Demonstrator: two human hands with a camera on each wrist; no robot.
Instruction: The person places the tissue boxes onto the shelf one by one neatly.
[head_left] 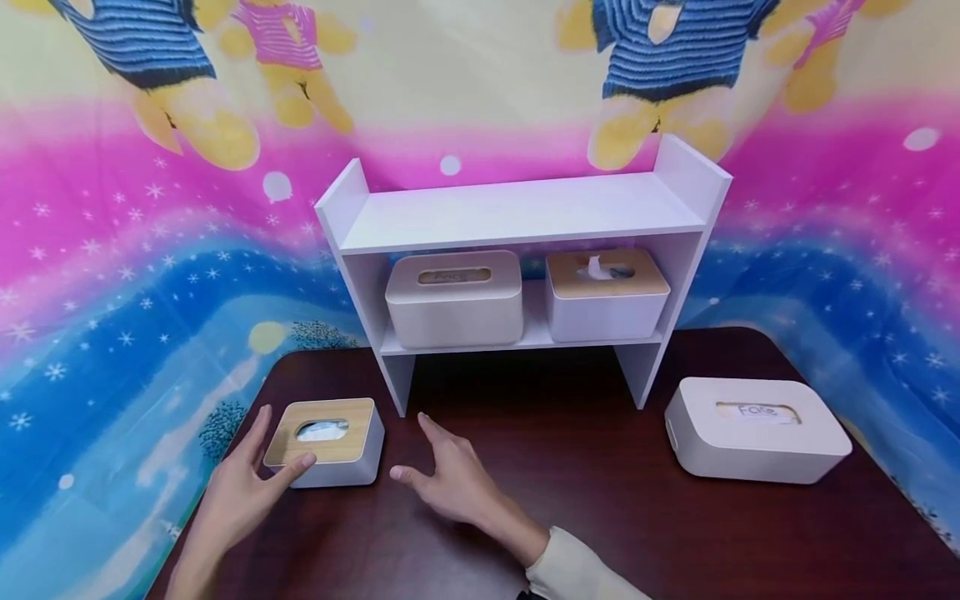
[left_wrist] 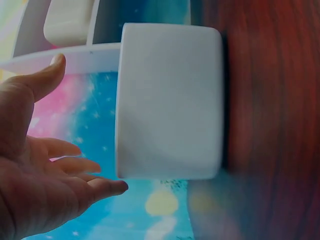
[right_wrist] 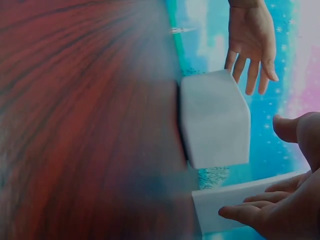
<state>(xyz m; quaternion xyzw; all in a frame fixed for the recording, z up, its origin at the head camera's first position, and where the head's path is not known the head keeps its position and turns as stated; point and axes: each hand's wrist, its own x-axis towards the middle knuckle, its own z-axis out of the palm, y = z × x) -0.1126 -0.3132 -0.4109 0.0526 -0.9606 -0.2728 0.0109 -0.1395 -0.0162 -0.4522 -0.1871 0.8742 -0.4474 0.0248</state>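
Note:
A small white tissue box with a wood-look lid (head_left: 352, 446) sits on the dark table at the left. My left hand (head_left: 240, 492) is at its left side, thumb and fingers spread, the thumb over the box's near left corner in the head view; whether it touches cannot be told there. In the left wrist view, the box's white side (left_wrist: 170, 102) stands beyond the fingertips. My right hand (head_left: 457, 479) hovers to the right of the box, apart from it, thumb and fingers extended. The right wrist view shows the box (right_wrist: 217, 120) between both hands.
A white two-tier shelf (head_left: 517, 212) stands at the back, holding a plain white tissue box (head_left: 457, 317) and a wood-lidded one (head_left: 607, 317). Another white tissue box (head_left: 750, 450) lies at the table's right. A printed curtain (head_left: 480, 150) hangs behind the table (head_left: 637, 525).

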